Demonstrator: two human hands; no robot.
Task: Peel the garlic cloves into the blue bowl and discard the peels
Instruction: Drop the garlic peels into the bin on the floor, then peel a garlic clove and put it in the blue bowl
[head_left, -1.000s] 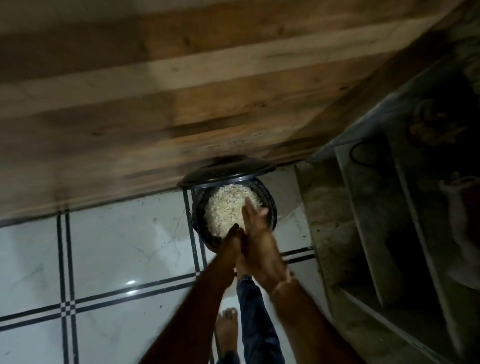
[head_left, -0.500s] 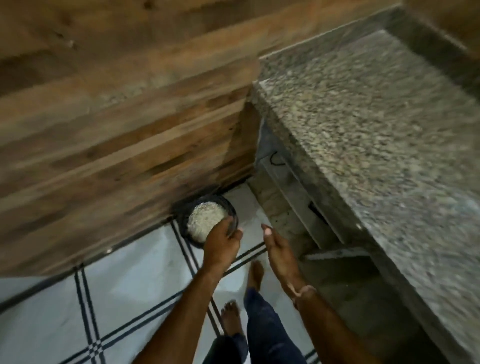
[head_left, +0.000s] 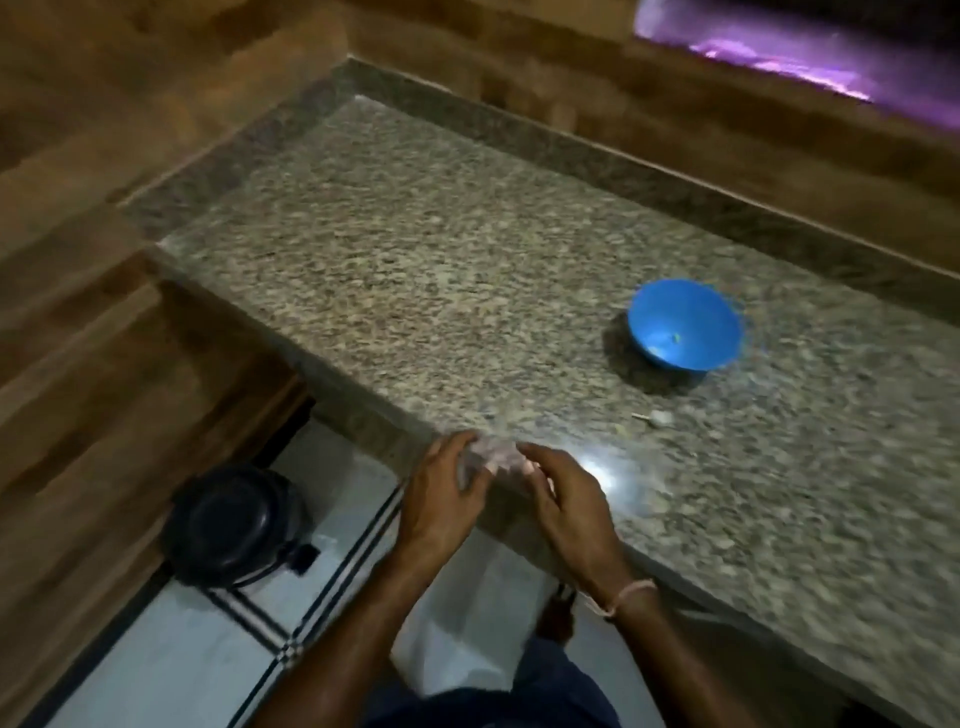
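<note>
- The blue bowl (head_left: 683, 325) stands upright on the speckled granite counter (head_left: 415, 270), toward its right part and well apart from both hands; a small pale speck or two lies at its bottom (too blurred to tell what).
- A small whitish scrap (head_left: 658, 417) lies on the counter near the bowl, on the side closer to the person.
- The left hand (head_left: 441, 499) hovers at the counter's front edge, fingers loosely bent and relaxed, with nothing plainly in it.
- The right hand (head_left: 566, 504) is just beside it, over the edge too, its fingers likewise slack and holding nothing visible; the fingertips of the two hands point toward each other and nearly meet.
- A thin pale thread (head_left: 626, 597) circles the right wrist.
- On the floor, left of the hands and below the counter, sits a black bin (head_left: 234, 525) with its lid down, close to the wooden wall (head_left: 104, 312).
- The floor (head_left: 182, 649) is of pale tiles crossed by dark lines; a bare foot (head_left: 558, 618) shows by the counter's base.
- A purple glow (head_left: 779, 52) fills the top right corner.
</note>
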